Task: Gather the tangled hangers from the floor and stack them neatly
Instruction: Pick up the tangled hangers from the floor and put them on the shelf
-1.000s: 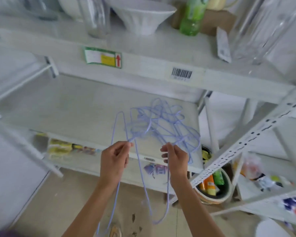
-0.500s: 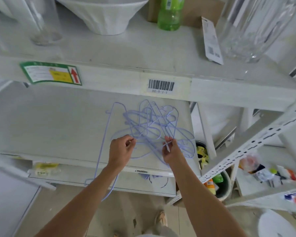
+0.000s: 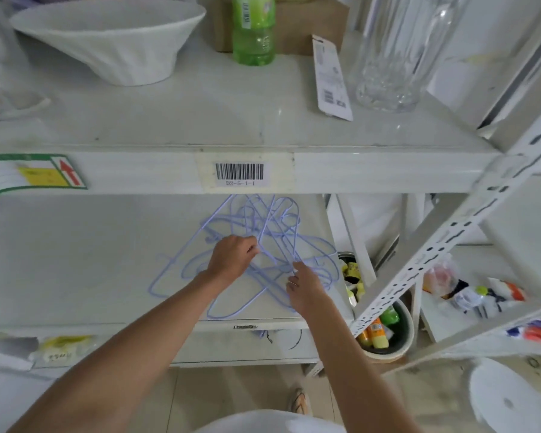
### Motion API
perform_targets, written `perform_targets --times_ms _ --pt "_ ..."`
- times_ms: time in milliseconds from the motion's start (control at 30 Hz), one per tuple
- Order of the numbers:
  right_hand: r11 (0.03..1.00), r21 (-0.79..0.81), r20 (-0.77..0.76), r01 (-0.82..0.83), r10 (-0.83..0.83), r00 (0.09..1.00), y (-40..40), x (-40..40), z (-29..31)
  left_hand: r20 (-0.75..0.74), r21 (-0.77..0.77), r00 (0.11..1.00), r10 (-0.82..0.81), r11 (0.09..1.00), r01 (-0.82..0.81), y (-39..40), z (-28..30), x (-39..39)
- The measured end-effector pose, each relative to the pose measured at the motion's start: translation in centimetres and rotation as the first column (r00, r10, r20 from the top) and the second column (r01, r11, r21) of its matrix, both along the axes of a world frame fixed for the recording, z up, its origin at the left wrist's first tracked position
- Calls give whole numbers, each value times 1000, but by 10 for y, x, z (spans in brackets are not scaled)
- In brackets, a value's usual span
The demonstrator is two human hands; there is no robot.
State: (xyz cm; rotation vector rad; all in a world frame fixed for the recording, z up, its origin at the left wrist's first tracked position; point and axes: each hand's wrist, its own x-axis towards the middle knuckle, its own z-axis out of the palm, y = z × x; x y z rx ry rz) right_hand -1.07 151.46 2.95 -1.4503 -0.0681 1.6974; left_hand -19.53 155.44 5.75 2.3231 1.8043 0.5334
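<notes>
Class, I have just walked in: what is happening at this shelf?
A person is working on a tangle of light purple wire hangers lying on the lower shelf. The left hand and the right hand each pinch a wire in the pile. The hangers are not yet stacked.

The hangers (image 3: 263, 245) under my fingers were thin wire with a smooth lilac coating. They lay on a matt, pale shelf board (image 3: 75, 260). Above stood a clear ribbed glass vase (image 3: 394, 51), glossy, and a matt white bowl (image 3: 107, 35).

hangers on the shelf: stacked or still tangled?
Still tangled: the hangers lie crossed at many angles on the shelf, both hands in the pile.
</notes>
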Motion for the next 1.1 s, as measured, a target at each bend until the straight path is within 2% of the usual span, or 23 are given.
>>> perform_targets --times_ms 133,300,367,433,500,567,633,733,833,900,967,1033,1100 --pt "999 34 32 -20 19 999 -10 12 11 -33 -52 990 -135 990 133 19 3 -21" --pt "991 33 263 -132 119 957 -9 9 15 -129 -98 936 -328 943 317 34 -2 -49" --pt "992 10 292 -129 121 949 -5 7 22 -198 -149 899 -391 918 367 35 -7 -49" --pt "984 -20 445 -176 167 880 1 2 23 -240 -186 890 -388 918 350 34 -13 -46" --pt "984 6 647 -178 132 751 8 -8 23 -272 -168 902 -336 939 299 31 -18 -43" --pt "938 120 755 -324 126 643 4 -27 25 -283 -142 919 -276 959 244 22 -23 -45" --pt "872 153 832 -466 141 537 6 -52 23 -200 -161 962 -188 974 157 5 -25 -54" --pt "629 98 952 -771 168 258 14 -91 21 -164 -116 986 19 993 -39 -31 -28 -89" --pt "264 -24 995 -964 99 2 10 -124 11 -214 -139 927 307 930 -340 -91 -34 -132" --pt "12 -135 991 -991 -16 -135 -1 -141 2 -208 -187 806 554 786 -589 -149 -38 -152" --pt "-198 -204 974 -959 -137 -179 -17 -159 -4 -201 -246 630 750 583 -774 -224 -42 -155" --pt "-370 -270 955 -889 -219 -199 -42 -178 -10 -247 -314 469 848 388 -867 -309 -47 -139" --pt "-524 -302 951 -797 -222 -214 -84 -196 -14 -318 -395 332 888 194 -898 -395 -51 -108"
